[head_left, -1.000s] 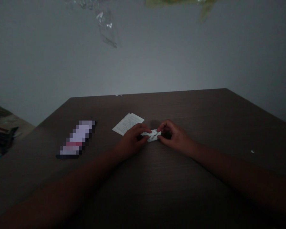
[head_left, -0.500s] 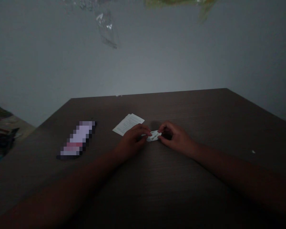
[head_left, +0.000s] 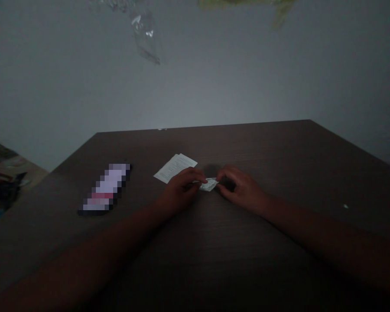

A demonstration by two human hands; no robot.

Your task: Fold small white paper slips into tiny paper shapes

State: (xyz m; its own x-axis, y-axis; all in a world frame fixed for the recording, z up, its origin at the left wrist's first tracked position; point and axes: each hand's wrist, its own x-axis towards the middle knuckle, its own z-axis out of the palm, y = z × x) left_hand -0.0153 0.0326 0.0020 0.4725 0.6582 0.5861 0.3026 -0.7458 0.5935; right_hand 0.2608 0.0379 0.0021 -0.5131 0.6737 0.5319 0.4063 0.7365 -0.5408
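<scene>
Between my hands, low over the table, is a small folded piece of printed paper [head_left: 209,185]. My left hand [head_left: 184,186] pinches its left side between thumb and fingers. At its right edge, my right hand [head_left: 238,185] has thumb and index finger closed on the paper, the fingers curled. Behind my left hand lie flat printed sheets [head_left: 174,167], stacked slightly out of line, their near right part hidden by that hand.
A phone [head_left: 106,188] with a blurred screen lies on the dark table [head_left: 263,147] at the left. A tiny white scrap [head_left: 346,206] is at the right. Clear plastic [head_left: 145,37] hangs on the wall behind. Dark items [head_left: 1,186] show beyond the left edge.
The small paper's right side has changed shape, with its lower right corner now folded or angled inward. My right finger and thumb have shifted slightly on it. My left hand is nearly unmoved.
</scene>
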